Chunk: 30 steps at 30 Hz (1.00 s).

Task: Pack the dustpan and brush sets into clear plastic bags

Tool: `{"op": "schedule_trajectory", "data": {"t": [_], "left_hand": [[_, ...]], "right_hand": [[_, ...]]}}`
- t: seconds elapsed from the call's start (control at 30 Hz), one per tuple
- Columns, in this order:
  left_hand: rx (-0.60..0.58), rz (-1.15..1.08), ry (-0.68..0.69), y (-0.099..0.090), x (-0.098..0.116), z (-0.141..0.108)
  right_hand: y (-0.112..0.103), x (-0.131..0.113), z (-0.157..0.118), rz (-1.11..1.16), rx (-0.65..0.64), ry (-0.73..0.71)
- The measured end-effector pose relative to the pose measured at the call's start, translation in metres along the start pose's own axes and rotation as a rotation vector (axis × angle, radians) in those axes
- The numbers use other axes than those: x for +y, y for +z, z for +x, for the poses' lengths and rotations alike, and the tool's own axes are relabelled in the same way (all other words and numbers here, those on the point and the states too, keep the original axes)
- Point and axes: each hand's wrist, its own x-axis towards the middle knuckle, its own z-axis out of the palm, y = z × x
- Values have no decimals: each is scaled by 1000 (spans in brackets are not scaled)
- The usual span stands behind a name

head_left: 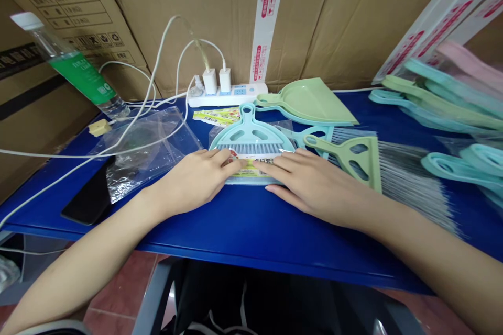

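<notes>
Big brown cardboard boxes (pixel 220 21) stood like a wall behind my blue table (pixel 236 241). Far on the left, a bottle (pixel 78 70) with a green label leaned over, and a little yellow block (pixel 99 127) sat near its bottom. A flat black thing (pixel 88 199) lay partly under a crinkly clear bag (pixel 133 172), and white wires (pixel 159 57) looped over the bag.

Next came my left hand (pixel 192 183). Its fingers were close together and a bit bent, with the tips on the paper label (pixel 250 172). They were not wrapped around anything.

Right in the middle, between my two hands, was the light blue dustpan and brush set (pixel 247 128). It lay flat with its handle pointing away from me, and the label went across it. Behind it was a white power strip (pixel 243 95) with two plugs in it.

I think I was at the pressing or smoothing part. From there, any move called for soft, flat fingers, so the label would not slide.

My right hand (pixel 320 183) came next, with its fingers near each other and its thumb a little apart, low by the edge of the set. Past it were a green dustpan (pixel 318 102), a green brush (pixel 363 159) with long gray bristles, and a pile of blue, green and pink pans (pixel 444 99).
</notes>
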Motion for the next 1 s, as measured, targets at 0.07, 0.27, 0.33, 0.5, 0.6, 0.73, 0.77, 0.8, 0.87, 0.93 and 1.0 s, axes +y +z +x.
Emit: {"op": "schedule_trajectory", "data": {"t": [0.07, 0.27, 0.33, 0.5, 0.6, 0.73, 0.77, 0.8, 0.87, 0.93, 1.0], "left_hand": [[11, -8, 4, 1, 0, 0], [20, -5, 13, 2, 0, 0], [16, -8, 15, 1, 0, 0], [10, -5, 16, 1, 0, 1], [-1, 4, 1, 2, 1, 1], [4, 13, 3, 4, 1, 1], [9, 12, 9, 4, 1, 1], [11, 11, 13, 5, 0, 1], [8, 8, 14, 5, 0, 1], [2, 5, 10, 5, 0, 1], [6, 1, 9, 4, 0, 1]], "right_hand": [[0, 0, 0, -3, -3, 6], [1, -1, -1, -22, -12, 15], [1, -1, -2, -24, -10, 11], [0, -3, -1, -21, -11, 18], [0, -3, 0, -18, -4, 21], [0, -3, 0, -17, 21, 8], [0, -3, 0, -18, 22, 6], [-1, -3, 0, -20, 21, 8], [-1, -2, -1, -22, 15, 13], [-1, -2, -1, -21, 14, 17], [-2, -2, -1, -16, 10, 21]]}}
